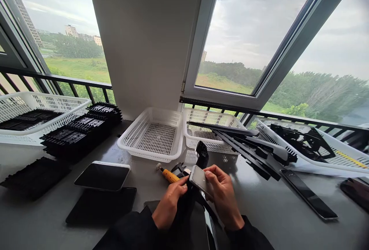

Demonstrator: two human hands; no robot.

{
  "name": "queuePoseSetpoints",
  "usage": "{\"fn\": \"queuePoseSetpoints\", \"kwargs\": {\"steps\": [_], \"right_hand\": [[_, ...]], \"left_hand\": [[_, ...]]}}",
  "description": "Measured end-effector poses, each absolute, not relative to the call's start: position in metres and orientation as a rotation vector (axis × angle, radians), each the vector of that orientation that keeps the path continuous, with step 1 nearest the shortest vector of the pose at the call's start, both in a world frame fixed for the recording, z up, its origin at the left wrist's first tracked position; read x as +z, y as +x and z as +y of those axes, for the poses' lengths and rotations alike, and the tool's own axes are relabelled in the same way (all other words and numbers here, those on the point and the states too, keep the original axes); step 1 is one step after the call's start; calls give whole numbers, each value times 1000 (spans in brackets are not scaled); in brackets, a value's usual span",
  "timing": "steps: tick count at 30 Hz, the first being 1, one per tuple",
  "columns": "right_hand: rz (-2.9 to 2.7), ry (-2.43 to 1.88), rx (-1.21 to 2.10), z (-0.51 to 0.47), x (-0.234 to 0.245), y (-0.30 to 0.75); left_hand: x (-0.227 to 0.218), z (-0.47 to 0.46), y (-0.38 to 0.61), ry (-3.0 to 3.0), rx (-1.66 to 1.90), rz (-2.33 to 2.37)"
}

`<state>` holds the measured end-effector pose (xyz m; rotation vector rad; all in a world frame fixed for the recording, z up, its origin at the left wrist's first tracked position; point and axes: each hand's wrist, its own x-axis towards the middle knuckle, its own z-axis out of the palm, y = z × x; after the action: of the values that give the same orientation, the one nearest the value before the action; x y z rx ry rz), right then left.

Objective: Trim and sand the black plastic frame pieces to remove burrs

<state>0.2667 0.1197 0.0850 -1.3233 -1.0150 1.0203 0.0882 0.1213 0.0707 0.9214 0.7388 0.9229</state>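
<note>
Dark sleeves fill the near edge of my view, and from them both hands rise over the grey table point(273, 211); my left hand point(168, 205) is closed around a long black plastic part point(201, 157) that stands nearly upright between the hands; my right hand point(223, 196) pinches a small grey flat piece point(198, 179) against that part, fingers curled over it. Just behind my left hand lies a yellow-handled tool point(168, 175); left of it sits a dark tablet-like panel point(102, 175). Farther off stand two white mesh baskets point(152, 132); the left one holds nothing I can see, the right one carries long black strips point(242, 148) jutting out rightward; stacked black trays point(82, 130) sit far left.
</note>
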Motion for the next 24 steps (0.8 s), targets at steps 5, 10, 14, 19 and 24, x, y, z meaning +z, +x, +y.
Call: {"fn": "queuePoseSetpoints", "kwargs": {"steps": [5, 10, 14, 19, 24], "right_hand": [[-1108, -1292, 963, 117, 86, 261], [-1092, -1287, 1019, 119, 85, 265], [-1207, -1258, 1119, 118, 86, 261], [-1205, -1265, 1040, 117, 89, 261], [-1119, -1307, 1015, 124, 84, 278]], "left_hand": [[86, 120, 87, 981, 935, 813], [78, 118, 87, 860, 948, 895], [71, 122, 86, 791, 1012, 926], [71, 124, 86, 713, 1038, 820], [71, 123, 88, 778, 946, 734]]}}
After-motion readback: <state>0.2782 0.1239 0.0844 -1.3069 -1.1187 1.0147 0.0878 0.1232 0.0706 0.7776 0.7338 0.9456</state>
